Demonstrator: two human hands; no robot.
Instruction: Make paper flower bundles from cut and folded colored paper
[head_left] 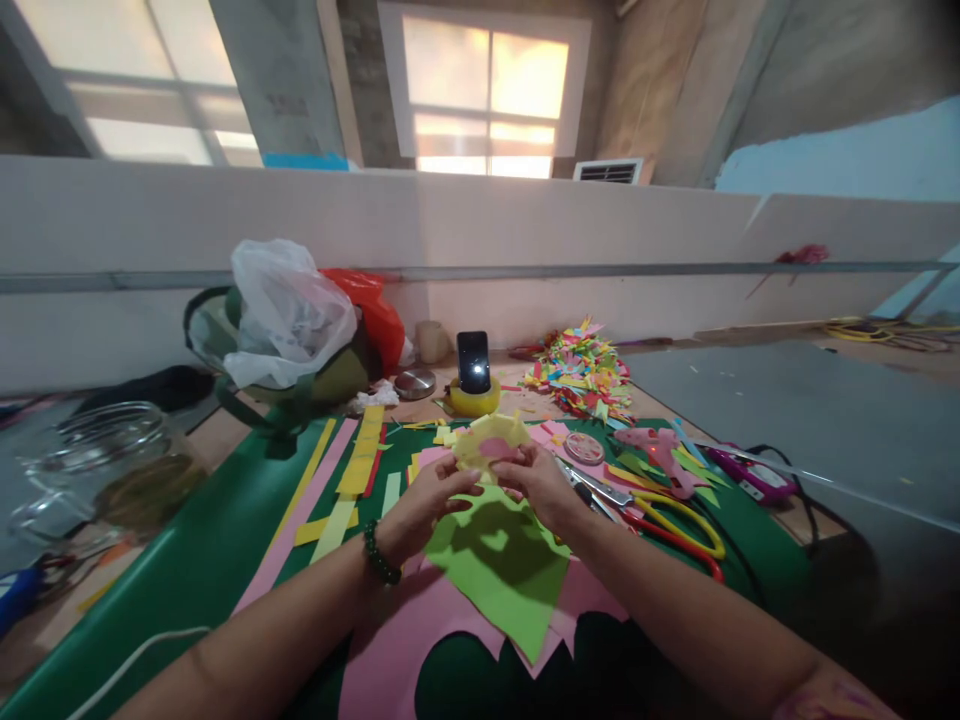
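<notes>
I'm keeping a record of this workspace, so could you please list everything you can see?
paper piece: one, yellow with pink centre, between the hands
green sheet: one, light green, below the hands
pink paper: several, pink, under the green sheet
paper strips: several, mixed colours, left
scissors: count unclear, yellow and red handles, right
glue gun: one, pink, right
phone: one, black, upright at the tape
tape: one, yellow, back centre
scraps: heap, multicoloured, back
bags: three, white, red, green, back left
jar: one, clear, far left
mat: one, green, on the table
windows: two, bright, behind
left hand, right hand: one each, at the paper piece
</notes>
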